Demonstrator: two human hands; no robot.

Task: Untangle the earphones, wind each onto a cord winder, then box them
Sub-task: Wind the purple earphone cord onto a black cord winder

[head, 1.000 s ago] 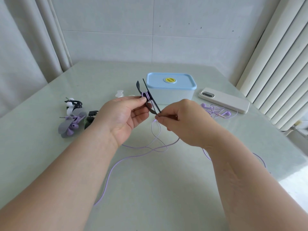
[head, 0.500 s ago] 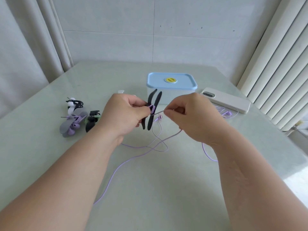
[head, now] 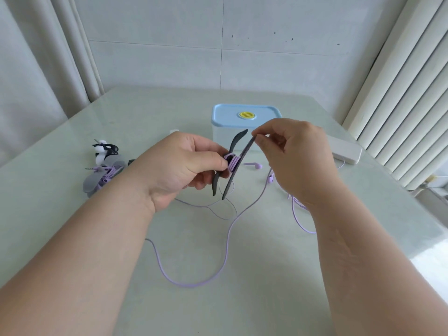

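1. Lilac cord (head: 228, 241) is only partly wound: a few turns sit on the core of the black winder (head: 233, 163), held up over the middle of the table (head: 169, 110).
2. Left hand (head: 179, 166) grips the winder at its core, thumb against the coils. Right hand (head: 295, 156) pinches the upper tip of the winder's right wing.
3. Most of the cord lies loose in loops on the near table, and both buds (head: 257, 165) lie just right of the winder.
4. Two wound sets (head: 101, 175) lie at the far left, done but not boxed.
5. Left to do, I judge: finish this winding, close the wings, open the box (head: 247, 117), whose lid is on, and put everything in.
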